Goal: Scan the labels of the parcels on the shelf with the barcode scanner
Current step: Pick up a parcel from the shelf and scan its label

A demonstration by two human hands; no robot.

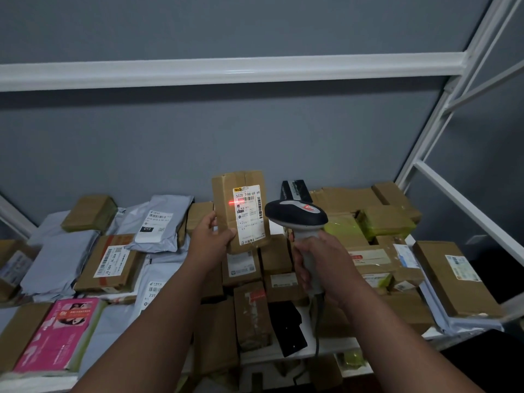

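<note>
My left hand [211,239] grips a small brown cardboard parcel [226,194] by its lower left edge and holds it upright above the shelf. Its white label [251,215] faces me, and a red laser line falls across the barcode near the label's top. My right hand [321,265] grips the grey handle of the barcode scanner [296,214], whose black head points at the label from the right. A cable hangs down from the handle.
The white shelf [326,347] is crowded with cardboard boxes [456,279], grey mailer bags [161,222] and a pink package [61,333]. White metal rack bars [226,70] run overhead and along the right side, with a grey wall behind.
</note>
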